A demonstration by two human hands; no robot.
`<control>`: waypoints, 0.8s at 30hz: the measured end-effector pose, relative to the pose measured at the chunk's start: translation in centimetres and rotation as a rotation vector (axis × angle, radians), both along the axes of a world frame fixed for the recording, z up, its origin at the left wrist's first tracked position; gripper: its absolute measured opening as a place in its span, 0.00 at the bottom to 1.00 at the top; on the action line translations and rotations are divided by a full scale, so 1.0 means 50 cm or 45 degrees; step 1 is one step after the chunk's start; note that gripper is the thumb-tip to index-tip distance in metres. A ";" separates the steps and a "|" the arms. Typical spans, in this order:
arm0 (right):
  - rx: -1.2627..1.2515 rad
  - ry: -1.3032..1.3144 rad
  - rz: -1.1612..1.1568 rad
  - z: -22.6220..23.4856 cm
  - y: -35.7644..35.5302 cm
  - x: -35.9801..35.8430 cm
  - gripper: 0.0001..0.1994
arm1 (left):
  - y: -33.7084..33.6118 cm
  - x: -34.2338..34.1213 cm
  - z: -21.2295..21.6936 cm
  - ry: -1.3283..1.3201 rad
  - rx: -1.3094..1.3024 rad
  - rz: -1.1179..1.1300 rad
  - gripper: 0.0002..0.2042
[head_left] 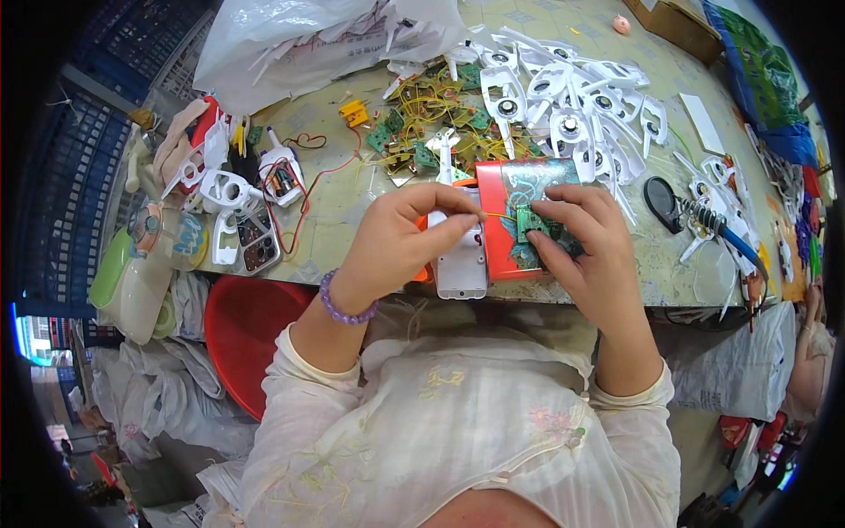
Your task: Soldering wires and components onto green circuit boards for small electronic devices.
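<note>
In the head view, the green circuit board (pixel 525 218) lies at 3 o'clock from the left hand (pixel 405 233), in the grasp of the right hand (pixel 590 233), which is the nearer one and holds it between thumb and fingertips. The left hand is pinched, seemingly on the yellow wire (pixel 500 216), which runs roughly from 9 to 3 o'clock toward the board. The white case (pixel 462 275) sits at about 8 o'clock from the board, its long axis running 12 to 6, its middle partly hidden by the left fingers. Counted: two hands, one board in hand, one wire between them, one case close by, one red box (pixel 500 251) under the board, and one yellow part (pixel 354 113) at 11 o'clock on the desk (pixel 330 220). The heap of boards (pixel 440 110) at 12 o'clock and the white plastic pieces (pixel 568 123) at 1 o'clock overlap too much to count.
</note>
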State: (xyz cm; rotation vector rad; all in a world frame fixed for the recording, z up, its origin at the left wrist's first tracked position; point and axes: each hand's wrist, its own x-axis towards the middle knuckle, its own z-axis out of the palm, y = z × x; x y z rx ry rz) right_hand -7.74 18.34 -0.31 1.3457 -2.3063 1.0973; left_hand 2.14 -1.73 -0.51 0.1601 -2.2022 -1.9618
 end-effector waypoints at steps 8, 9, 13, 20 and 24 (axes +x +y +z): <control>-0.092 0.125 -0.011 -0.022 -0.010 0.007 0.13 | 0.065 0.005 -0.010 0.125 0.253 0.155 0.03; -0.144 0.183 -0.034 -0.023 -0.008 0.012 0.13 | 0.063 0.006 -0.019 0.111 0.107 0.145 0.03; -0.308 0.091 0.077 -0.029 -0.003 0.039 0.11 | 0.064 0.003 -0.018 0.367 -0.674 0.220 0.05; -0.317 -0.115 0.041 -0.024 -0.007 0.049 0.07 | 0.064 0.002 -0.017 0.412 -0.869 0.135 0.05; -0.265 -0.161 0.029 -0.029 -0.003 0.052 0.07 | 0.068 0.005 -0.015 0.437 -0.871 0.138 0.05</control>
